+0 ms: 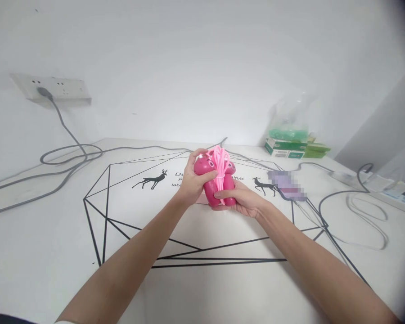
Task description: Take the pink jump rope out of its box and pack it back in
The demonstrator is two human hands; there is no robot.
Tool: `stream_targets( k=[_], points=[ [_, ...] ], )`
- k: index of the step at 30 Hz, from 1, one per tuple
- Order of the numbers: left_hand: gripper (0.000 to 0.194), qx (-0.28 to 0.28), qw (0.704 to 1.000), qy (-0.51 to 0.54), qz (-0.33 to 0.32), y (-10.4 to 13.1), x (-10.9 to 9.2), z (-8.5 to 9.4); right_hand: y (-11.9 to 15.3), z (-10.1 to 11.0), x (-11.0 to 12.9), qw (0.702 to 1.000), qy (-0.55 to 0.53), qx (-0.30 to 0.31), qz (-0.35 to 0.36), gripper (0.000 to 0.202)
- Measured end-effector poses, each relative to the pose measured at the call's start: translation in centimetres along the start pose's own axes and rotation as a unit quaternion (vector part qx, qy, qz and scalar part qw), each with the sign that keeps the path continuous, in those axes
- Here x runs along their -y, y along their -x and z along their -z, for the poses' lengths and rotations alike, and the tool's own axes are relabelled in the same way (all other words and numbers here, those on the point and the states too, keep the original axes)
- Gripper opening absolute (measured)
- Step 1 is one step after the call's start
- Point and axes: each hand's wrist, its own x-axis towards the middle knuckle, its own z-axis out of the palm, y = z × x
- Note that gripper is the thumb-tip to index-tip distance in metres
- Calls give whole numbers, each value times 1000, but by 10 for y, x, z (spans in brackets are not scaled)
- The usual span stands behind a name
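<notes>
Two dark pink, rounded handles with small eye-like marks (209,191) are held together above the middle of the table, with a bundle of light pink cord (219,166) gathered between and over them. My left hand (195,179) is wrapped round the left side, its thumb lying across the front near the cord. My right hand (241,199) grips the lower right part, thumb over the front and fingers underneath. Both hands are closed on the pink bundle.
The white table mat (185,225) has black lines and deer prints. A blurred phone-like object (288,185) lies right of the hands. Green-and-white boxes (286,147) with a plastic bag (290,121) stand at the back right. Grey cables (131,147) run along the back and both sides.
</notes>
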Motion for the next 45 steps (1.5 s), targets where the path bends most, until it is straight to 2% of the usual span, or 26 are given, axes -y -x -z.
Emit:
stream_targets(
  k=[3, 7, 9, 14, 18, 21, 26, 32, 45],
  points=[
    [63, -8, 1000, 14, 15, -3, 0, 2, 0, -2, 1, 1000, 2, -14, 11, 39],
    [41, -28, 997, 69, 35, -10, -5, 6, 0, -3, 3, 998, 19, -48, 27, 42],
    [36, -35, 995, 85, 42, -13, -8, 8, 0, -2, 3, 997, 31, -63, 37, 44],
    [48, -57, 993, 62, 88, -14, -9, 10, -3, 3, -3, 993, 69, -66, 66, 46],
    [56, -91, 988, 74, 100, -13, -6, 11, -6, 6, -7, 989, 103, -65, 83, 48],
    [62, -90, 987, 90, 96, -12, -3, 12, -5, 7, -5, 992, 96, -47, 66, 48],
    [67, -54, 988, 113, 90, -10, -2, 16, 1, 12, 3, 997, 70, 23, 0, 45],
    [69, -29, 990, 105, 85, -9, 1, 21, 3, 20, 6, 998, 36, 46, -37, 44],
    [80, -2, 989, 112, 91, -6, -7, 18, 12, 37, 10, 992, -23, 114, -54, 43]
  ],
)
